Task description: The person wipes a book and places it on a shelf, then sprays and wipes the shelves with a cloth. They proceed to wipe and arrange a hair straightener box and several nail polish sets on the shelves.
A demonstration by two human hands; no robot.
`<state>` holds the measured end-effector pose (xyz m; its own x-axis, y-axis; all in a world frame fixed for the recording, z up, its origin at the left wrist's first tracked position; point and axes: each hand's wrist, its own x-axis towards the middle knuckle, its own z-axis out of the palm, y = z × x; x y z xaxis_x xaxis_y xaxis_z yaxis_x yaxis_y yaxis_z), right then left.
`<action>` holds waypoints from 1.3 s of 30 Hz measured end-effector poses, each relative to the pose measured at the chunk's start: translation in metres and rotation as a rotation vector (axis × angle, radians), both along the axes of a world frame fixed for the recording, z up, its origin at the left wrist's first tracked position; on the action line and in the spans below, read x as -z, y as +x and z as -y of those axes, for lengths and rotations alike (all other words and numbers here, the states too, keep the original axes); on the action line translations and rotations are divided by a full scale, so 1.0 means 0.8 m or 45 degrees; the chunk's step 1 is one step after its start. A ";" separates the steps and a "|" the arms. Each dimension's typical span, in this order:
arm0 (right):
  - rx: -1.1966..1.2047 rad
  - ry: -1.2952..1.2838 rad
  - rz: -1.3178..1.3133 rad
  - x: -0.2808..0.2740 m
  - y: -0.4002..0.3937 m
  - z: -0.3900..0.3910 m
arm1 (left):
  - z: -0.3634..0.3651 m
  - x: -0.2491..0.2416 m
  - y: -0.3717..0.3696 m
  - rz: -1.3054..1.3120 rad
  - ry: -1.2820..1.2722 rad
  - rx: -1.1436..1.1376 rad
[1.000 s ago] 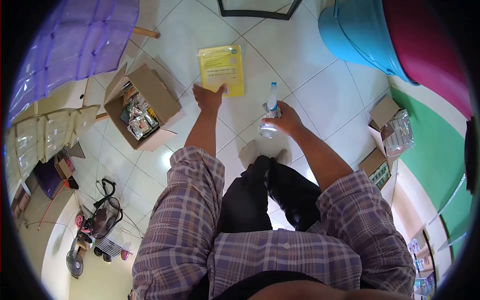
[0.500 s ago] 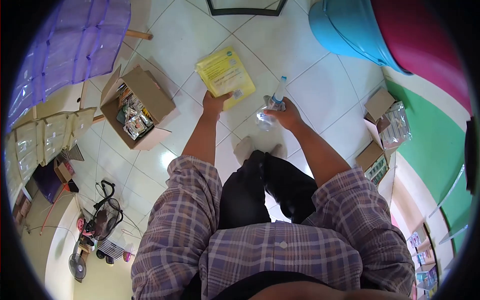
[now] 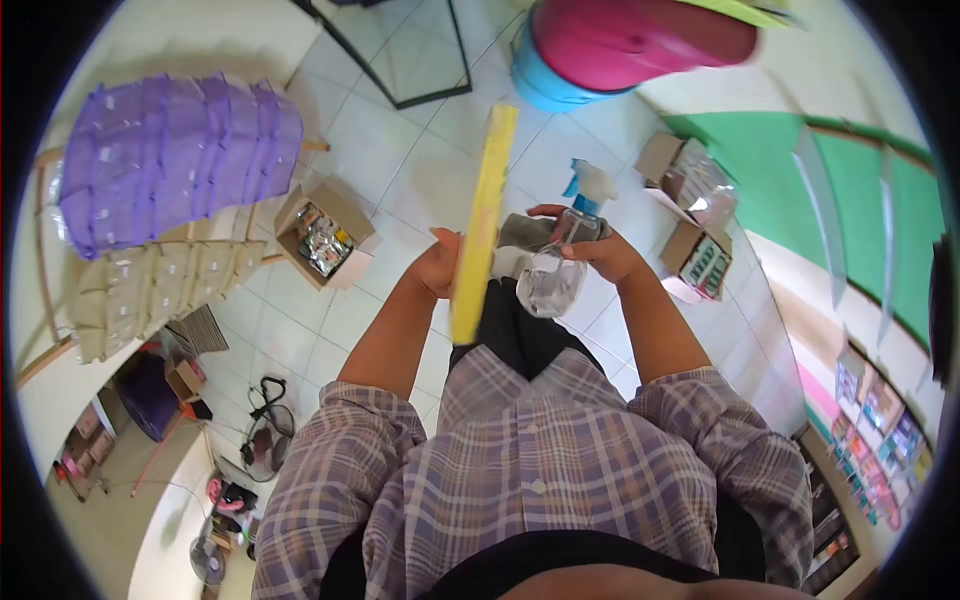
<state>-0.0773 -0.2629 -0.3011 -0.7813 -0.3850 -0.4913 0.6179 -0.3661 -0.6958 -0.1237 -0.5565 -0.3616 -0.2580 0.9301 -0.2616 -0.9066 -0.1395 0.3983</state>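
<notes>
My left hand (image 3: 436, 264) is closed on a flat yellow packet (image 3: 482, 230), now upright and seen almost edge-on; part of the fingers is hidden behind it. In my right hand (image 3: 613, 257) is a clear spray bottle (image 3: 552, 282) with a blue and white trigger head (image 3: 592, 186). The fingers wrap its neck, and the body tilts toward the lower left. The packet and the bottle are a short gap apart, in front of my legs. A grey thing (image 3: 526, 231) shows between them; I cannot make out what it is.
An open cardboard box (image 3: 350, 270) with small packets stands on the tiled floor at left, near a purple hanging organizer (image 3: 180, 160). More open boxes (image 3: 690, 255) are at right. Pink and blue tubs (image 3: 570, 85) and a black frame (image 3: 430, 100) stand ahead.
The yellow packet has turned from face-up to edge-on and come nearer my body. The spray bottle has also come closer and looks larger. The view has shifted, showing more of the surrounding walls.
</notes>
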 end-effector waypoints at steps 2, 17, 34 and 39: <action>0.048 -0.121 -0.066 -0.089 0.010 -0.009 | -0.066 -0.095 -0.009 0.522 0.643 0.223; 0.603 0.620 -0.874 -0.400 0.243 -0.176 | -0.312 -0.468 0.058 -0.692 0.029 0.494; 0.841 0.662 -0.646 -0.448 0.482 -0.385 | -0.503 -0.503 0.273 -1.438 -0.051 0.144; 0.854 0.693 -0.854 -0.489 0.484 -0.422 | -0.522 -0.539 0.272 -1.481 -0.009 -0.099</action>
